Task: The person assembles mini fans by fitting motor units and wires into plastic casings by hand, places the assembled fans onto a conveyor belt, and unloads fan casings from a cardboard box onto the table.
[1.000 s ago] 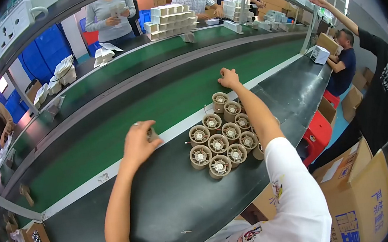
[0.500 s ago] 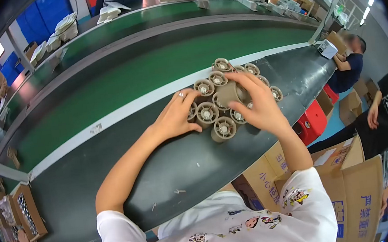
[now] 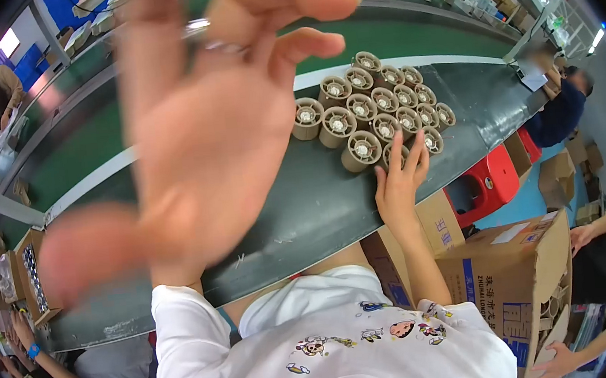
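Note:
Several tan tubes (image 3: 364, 148) with spoked frames and pale centres stand upright, grouped together on the dark worktop (image 3: 305, 207). My right hand (image 3: 400, 190) rests at the near side of the group, fingers apart and touching or just over the nearest tubes. Close to the camera, my left hand (image 3: 216, 132) is raised with palm showing and fingers spread. It is blurred, looks bare of any object, and covers the left part of the worktop and the green belt.
Behind the worktop runs a green conveyor belt (image 3: 337, 58). Cardboard boxes (image 3: 501, 279) and a red stool (image 3: 483, 185) stand at the right. A box of small dark parts (image 3: 35, 276) lies at the left. Other people work on both sides.
My left hand has left the tubes and risen close to the camera. My right hand has shifted from the middle of the group to its near edge. The view has shifted slightly.

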`<state>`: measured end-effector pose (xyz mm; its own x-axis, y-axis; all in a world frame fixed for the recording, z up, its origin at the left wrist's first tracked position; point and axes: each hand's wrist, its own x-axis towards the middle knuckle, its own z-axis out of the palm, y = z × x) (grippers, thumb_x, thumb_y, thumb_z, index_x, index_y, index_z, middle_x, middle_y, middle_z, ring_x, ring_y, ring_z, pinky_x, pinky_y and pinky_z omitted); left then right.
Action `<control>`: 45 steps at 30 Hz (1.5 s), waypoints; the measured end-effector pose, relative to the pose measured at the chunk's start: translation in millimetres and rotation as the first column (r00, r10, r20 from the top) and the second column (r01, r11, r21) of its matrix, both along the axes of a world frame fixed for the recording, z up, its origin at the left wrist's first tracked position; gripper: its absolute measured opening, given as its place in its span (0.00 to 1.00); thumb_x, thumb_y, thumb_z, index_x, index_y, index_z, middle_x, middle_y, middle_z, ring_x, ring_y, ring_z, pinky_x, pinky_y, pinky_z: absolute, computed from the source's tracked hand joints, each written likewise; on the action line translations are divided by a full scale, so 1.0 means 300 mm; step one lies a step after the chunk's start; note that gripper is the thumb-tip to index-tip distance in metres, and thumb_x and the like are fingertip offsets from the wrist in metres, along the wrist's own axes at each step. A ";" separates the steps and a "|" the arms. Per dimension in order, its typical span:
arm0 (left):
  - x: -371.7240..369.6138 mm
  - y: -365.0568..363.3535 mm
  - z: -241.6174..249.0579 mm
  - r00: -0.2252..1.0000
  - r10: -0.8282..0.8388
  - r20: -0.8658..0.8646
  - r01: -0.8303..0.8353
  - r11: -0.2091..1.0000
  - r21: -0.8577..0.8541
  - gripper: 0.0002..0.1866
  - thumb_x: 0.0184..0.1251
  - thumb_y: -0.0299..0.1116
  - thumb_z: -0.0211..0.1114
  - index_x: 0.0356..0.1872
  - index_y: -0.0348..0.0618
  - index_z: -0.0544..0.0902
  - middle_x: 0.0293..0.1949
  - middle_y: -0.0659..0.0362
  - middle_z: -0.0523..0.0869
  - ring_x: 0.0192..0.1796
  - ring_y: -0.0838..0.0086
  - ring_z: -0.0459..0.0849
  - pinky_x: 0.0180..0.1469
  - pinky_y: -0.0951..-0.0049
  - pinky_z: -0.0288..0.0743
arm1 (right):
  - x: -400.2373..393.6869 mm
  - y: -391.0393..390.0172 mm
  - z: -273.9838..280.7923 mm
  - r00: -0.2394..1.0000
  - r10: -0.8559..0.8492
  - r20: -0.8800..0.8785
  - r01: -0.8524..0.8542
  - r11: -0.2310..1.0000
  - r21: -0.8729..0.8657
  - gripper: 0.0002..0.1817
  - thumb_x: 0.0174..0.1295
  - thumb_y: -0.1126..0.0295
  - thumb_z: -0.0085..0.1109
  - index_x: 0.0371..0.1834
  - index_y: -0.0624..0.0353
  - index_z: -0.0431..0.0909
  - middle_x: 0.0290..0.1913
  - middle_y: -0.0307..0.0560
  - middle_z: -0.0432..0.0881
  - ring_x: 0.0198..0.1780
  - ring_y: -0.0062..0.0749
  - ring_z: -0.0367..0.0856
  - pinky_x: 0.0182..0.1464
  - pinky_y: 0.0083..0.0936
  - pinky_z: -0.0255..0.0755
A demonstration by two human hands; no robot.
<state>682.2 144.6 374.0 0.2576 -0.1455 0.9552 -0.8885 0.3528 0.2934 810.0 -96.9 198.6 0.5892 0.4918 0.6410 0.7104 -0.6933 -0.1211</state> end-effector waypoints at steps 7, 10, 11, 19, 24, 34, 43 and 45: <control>-0.218 -0.072 -0.010 0.945 0.318 -0.080 -0.325 0.940 -0.105 0.61 0.51 0.78 0.56 0.76 0.44 0.47 0.67 0.43 0.65 0.68 0.49 0.62 0.67 0.52 0.56 | -0.047 -0.028 0.179 0.958 0.269 0.099 -0.287 0.908 0.306 0.46 0.58 0.59 0.65 0.75 0.66 0.50 0.77 0.68 0.42 0.76 0.62 0.44 0.72 0.53 0.44; -0.245 -0.083 -0.006 0.913 0.385 -0.135 -0.401 0.907 -0.124 0.60 0.51 0.78 0.56 0.75 0.45 0.47 0.66 0.44 0.65 0.68 0.49 0.63 0.66 0.52 0.56 | -0.132 -0.023 0.422 0.779 0.430 0.456 -0.626 0.560 0.542 0.48 0.56 0.45 0.63 0.74 0.62 0.54 0.74 0.67 0.51 0.75 0.60 0.50 0.70 0.57 0.48; -0.252 -0.084 -0.004 0.904 0.399 -0.154 -0.418 0.900 -0.125 0.60 0.51 0.77 0.57 0.75 0.45 0.47 0.66 0.44 0.65 0.67 0.49 0.63 0.66 0.52 0.57 | -0.170 -0.007 0.516 0.700 0.368 0.612 -0.702 0.514 0.493 0.47 0.57 0.40 0.59 0.73 0.60 0.57 0.72 0.68 0.55 0.74 0.61 0.52 0.67 0.62 0.50; -0.287 -0.042 0.023 0.874 0.411 -0.260 -0.448 0.888 -0.105 0.57 0.53 0.75 0.58 0.75 0.46 0.48 0.66 0.46 0.66 0.66 0.51 0.65 0.63 0.53 0.59 | -0.437 0.010 0.786 0.318 0.435 0.842 -0.905 0.403 0.134 0.39 0.64 0.41 0.50 0.70 0.58 0.61 0.66 0.65 0.65 0.67 0.56 0.61 0.64 0.63 0.55; -0.310 -0.020 0.048 0.875 0.381 -0.298 -0.426 0.899 -0.100 0.56 0.54 0.74 0.59 0.74 0.47 0.49 0.65 0.47 0.66 0.65 0.53 0.66 0.61 0.54 0.61 | -0.536 -0.046 0.804 0.408 0.540 0.736 -0.870 0.474 0.134 0.35 0.67 0.45 0.46 0.69 0.58 0.62 0.62 0.62 0.69 0.63 0.52 0.66 0.63 0.60 0.57; -0.338 -0.008 0.061 0.958 0.201 -0.204 -0.231 0.963 -0.137 0.42 0.61 0.65 0.57 0.67 0.46 0.57 0.59 0.51 0.70 0.56 0.60 0.68 0.55 0.59 0.65 | -0.661 -0.325 0.616 0.893 0.218 0.394 -0.370 0.855 0.365 0.25 0.74 0.56 0.41 0.65 0.61 0.65 0.52 0.60 0.78 0.51 0.45 0.76 0.60 0.52 0.64; -0.419 -0.041 0.061 0.982 0.187 -0.039 -0.191 0.962 -0.196 0.36 0.64 0.58 0.57 0.64 0.45 0.61 0.58 0.52 0.71 0.56 0.62 0.70 0.55 0.61 0.66 | -0.642 -0.501 0.406 0.905 -0.188 0.382 -0.011 0.887 0.462 0.15 0.70 0.69 0.48 0.48 0.74 0.75 0.33 0.56 0.83 0.39 0.42 0.80 0.53 0.44 0.73; -0.427 -0.061 0.066 0.984 0.180 -0.013 -0.179 0.962 -0.208 0.34 0.64 0.57 0.56 0.64 0.45 0.62 0.58 0.52 0.72 0.56 0.63 0.70 0.55 0.62 0.66 | -0.624 -0.500 0.417 0.900 -0.131 0.416 -0.054 0.913 0.404 0.15 0.71 0.70 0.48 0.48 0.74 0.75 0.33 0.57 0.83 0.38 0.42 0.79 0.53 0.46 0.72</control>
